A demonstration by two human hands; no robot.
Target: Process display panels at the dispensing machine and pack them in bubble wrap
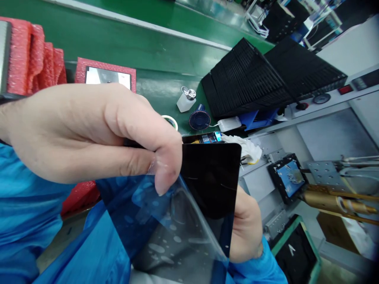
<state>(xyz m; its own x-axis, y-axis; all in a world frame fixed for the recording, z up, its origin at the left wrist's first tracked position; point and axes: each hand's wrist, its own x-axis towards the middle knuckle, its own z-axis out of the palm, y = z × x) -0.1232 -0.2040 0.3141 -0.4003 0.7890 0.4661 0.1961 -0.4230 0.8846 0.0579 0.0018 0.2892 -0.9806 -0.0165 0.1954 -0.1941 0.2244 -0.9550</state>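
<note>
A glossy black glass panel (211, 177) is held up close to the camera. My right hand (245, 227) grips its lower right edge from behind. My left hand (89, 130) comes in from the left and pinches a corner of the clear blue protective film (166, 232) between thumb and forefinger. The film is lifted off part of the panel and curves down toward my blue sleeves, with bubbles showing in it.
A green conveyor belt (133, 47) runs behind. On it lie a red foam-wrapped panel (106, 75), red foam sheets (32, 59), a white bottle (186, 100), a small blue fan (199, 119) and stacked black trays (248, 79). A fixture with a screen (288, 177) and a brass tool (334, 201) stand right.
</note>
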